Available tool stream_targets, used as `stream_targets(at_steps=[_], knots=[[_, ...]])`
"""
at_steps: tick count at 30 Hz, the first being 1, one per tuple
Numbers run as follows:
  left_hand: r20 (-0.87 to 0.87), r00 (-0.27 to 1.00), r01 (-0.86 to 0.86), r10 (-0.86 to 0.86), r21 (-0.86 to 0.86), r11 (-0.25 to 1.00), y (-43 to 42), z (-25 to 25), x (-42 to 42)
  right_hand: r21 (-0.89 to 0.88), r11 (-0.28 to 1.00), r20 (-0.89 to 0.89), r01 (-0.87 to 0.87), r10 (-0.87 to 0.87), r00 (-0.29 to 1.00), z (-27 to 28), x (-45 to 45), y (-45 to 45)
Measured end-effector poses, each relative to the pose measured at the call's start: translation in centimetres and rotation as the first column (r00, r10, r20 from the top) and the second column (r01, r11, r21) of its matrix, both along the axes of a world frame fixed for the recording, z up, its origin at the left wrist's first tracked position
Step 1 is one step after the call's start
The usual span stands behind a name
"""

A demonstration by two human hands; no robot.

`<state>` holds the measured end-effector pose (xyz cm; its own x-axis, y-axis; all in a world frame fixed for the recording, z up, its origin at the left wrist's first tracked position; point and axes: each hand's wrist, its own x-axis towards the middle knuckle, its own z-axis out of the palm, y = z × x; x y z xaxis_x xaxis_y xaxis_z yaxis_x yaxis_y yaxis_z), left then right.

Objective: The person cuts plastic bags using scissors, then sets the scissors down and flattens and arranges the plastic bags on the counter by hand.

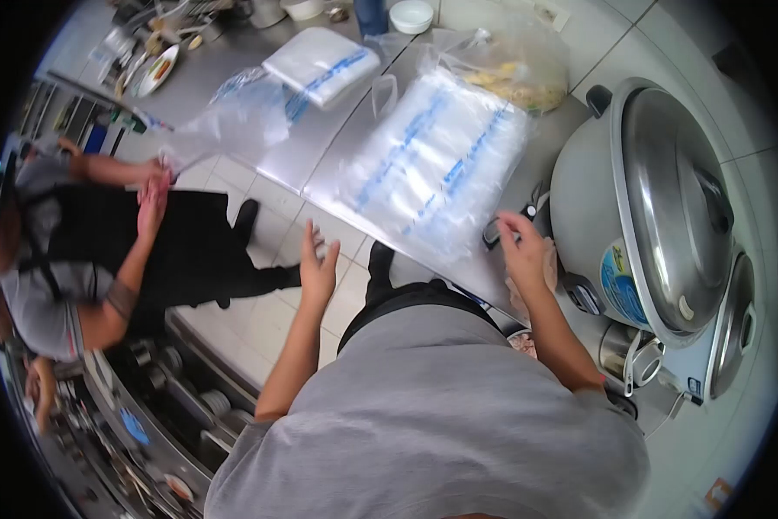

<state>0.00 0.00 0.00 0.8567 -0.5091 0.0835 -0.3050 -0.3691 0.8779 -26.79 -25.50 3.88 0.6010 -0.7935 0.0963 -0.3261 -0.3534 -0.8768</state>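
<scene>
My left hand (319, 270) is held up over the floor, short of the counter edge, with its fingers apart and nothing in it. My right hand (524, 248) is raised at the counter's front edge, its fingers loosely bent; I see nothing held in it. Beside its fingertips lies a dark-handled tool (494, 232), perhaps scissors, partly hidden. Just beyond is a stack of clear plastic bags (445, 160) with blue printed stripes, flat on the steel counter. Farther back lies a second pack of plastic bags (324, 65).
A large lidded pot (592, 190) stands at the right, with a small saucepan (636, 359) near it. A filled clear bag (523, 82) and white bowl (411, 16) sit at the back. At left, a person in a black apron (173, 242) handles a clear bag (225, 130).
</scene>
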Motion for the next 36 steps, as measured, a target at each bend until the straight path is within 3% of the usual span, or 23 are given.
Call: stream_targets(at_steps=[1, 2, 3, 5, 7, 10, 13, 16, 19, 21, 23, 26, 29, 32, 35, 36], knots=[[0.002, 0.999, 0.032, -0.032, -0.006, 0.999, -0.8, 0.5, 0.7, -0.154, 0.983, 0.016, 0.103, -0.102, 0.995, 0.2, -1.7, 0.4], [0.078, 0.989, 0.124, -0.125, 0.018, 0.992, -3.8, 4.3, 2.4, -0.196, 0.966, -0.084, 0.170, -0.190, 0.978, 0.5, -3.9, 1.1], [0.122, 0.969, 0.210, -0.215, 0.057, 0.976, -8.4, 4.7, 9.2, -0.232, 0.947, -0.211, 0.222, -0.272, 0.939, -0.8, -0.8, 0.6], [0.212, 0.924, 0.317, -0.318, 0.040, 0.948, -16.0, 5.5, 15.1, -0.403, 0.869, -0.215, 0.289, -0.396, 0.893, -3.6, -1.4, 1.7], [0.222, 0.924, 0.283, -0.311, 0.150, 0.947, -23.3, 5.9, 18.5, -0.530, 0.799, -0.275, 0.285, -0.480, 0.833, -5.1, -0.8, 2.1], [0.295, 0.813, 0.395, -0.502, 0.353, 0.848, -32.2, -0.7, 23.6, -0.622, 0.758, -0.425, 0.197, -0.538, 0.728, -5.8, 0.2, 2.6], [0.174, 0.792, 0.510, -0.586, 0.339, 0.790, -37.7, -1.8, 27.7, -0.610, 0.764, -0.447, 0.208, -0.549, 0.706, -5.5, 0.3, 2.9], [0.395, 0.855, 0.396, -0.335, -0.081, 0.915, -39.3, 0.4, 29.3, -0.617, 0.763, -0.459, 0.193, -0.548, 0.699, -5.5, 0.4, 2.8], [0.596, 0.781, 0.278, -0.186, -0.065, 0.958, -36.9, 0.9, 31.8, -0.607, 0.769, -0.462, 0.203, -0.548, 0.697, -5.2, 0.6, 2.9], [0.535, 0.838, 0.034, -0.112, 0.155, 0.987, -33.8, -0.2, 33.5, -0.598, 0.772, -0.456, 0.214, -0.547, 0.702, -5.3, 0.5, 2.9], [0.492, 0.866, -0.097, -0.093, 0.347, 0.933, -30.8, -0.1, 32.8, -0.619, 0.758, -0.448, 0.203, -0.554, 0.702, -5.3, 0.6, 2.8], [0.498, 0.856, -0.021, -0.142, 0.307, 0.952, -28.9, -2.0, 34.4, -0.622, 0.759, -0.455, 0.192, -0.550, 0.700, -5.5, 0.4, 2.8], [0.227, 0.974, 0.021, -0.025, 0.019, 1.000, -29.2, -1.6, 35.9, -0.629, 0.756, -0.465, 0.179, -0.551, 0.693, -5.0, 0.8, 2.9], [0.176, 0.977, -0.090, 0.124, -0.192, 0.977, -29.1, -0.5, 36.9, -0.619, 0.766, -0.482, 0.176, -0.546, 0.685, -4.8, 0.9, 2.9], [-0.074, 0.993, -0.112, 0.093, -0.310, 0.944, -28.2, -0.7, 38.5, -0.609, 0.772, -0.474, 0.183, -0.539, 0.696, -4.9, 0.9, 2.9], [-0.083, 0.991, -0.124, 0.103, -0.315, 0.941, -27.9, -0.1, 38.4, -0.611, 0.770, -0.474, 0.184, -0.541, 0.695, -5.0, 0.8, 2.9]])
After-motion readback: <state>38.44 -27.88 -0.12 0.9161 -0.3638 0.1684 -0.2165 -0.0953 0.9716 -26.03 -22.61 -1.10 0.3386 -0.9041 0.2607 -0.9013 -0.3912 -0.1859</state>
